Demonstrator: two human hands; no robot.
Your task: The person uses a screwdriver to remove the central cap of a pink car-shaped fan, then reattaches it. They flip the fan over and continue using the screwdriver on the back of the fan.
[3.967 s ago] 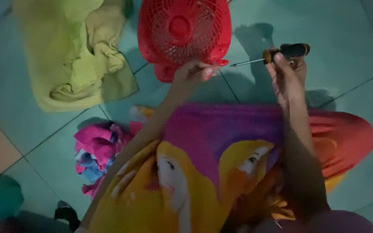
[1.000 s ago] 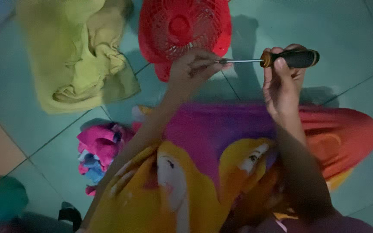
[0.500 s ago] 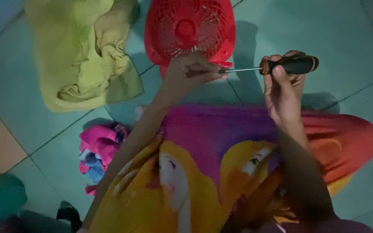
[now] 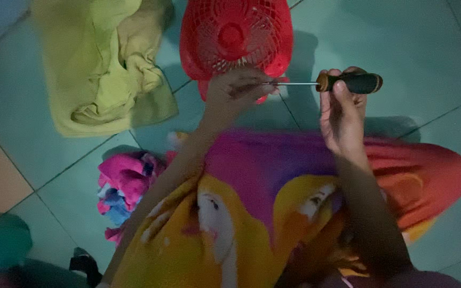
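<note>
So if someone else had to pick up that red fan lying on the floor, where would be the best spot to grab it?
Probably the outer rim of the red fan, from its far or left side. It lies grille-up on the tiled floor, so the rim is the firm edge. The near edge is taken: the left hand rests there and the right hand points a screwdriver at it.
</note>
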